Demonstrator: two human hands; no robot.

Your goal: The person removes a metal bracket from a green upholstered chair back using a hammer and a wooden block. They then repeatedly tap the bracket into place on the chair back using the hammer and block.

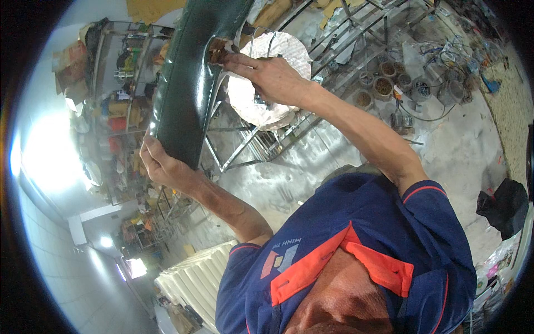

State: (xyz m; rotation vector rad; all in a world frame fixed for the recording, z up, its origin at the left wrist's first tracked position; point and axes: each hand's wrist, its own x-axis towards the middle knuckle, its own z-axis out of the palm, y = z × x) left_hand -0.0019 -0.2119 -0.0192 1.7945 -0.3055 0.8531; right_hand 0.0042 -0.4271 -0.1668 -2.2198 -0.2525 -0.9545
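Note:
A long dark green leather-like cushion panel [183, 94], with stitching along its side, stands tilted in front of me. Its lower left edge is gripped by my left hand [158, 162], thumb and fingers closed around the border. On the right side, the cover gapes at a brown patch [218, 51]. My right hand [275, 78] reaches to that gap, its fingers pressed together at the cover's edge; the fingertips are partly hidden. Behind my right hand sits a round white wrapped top [242, 106], with dark metal pieces on it.
Under the round top is a metal frame [233, 155]. To the right, tubs of small hardware [384, 86] stand on the grey floor [445, 150] near tangled cables. A black bag [503, 209] lies far right. Cluttered shelves [130, 72] line the left; stacked cream slabs [194, 278] are below.

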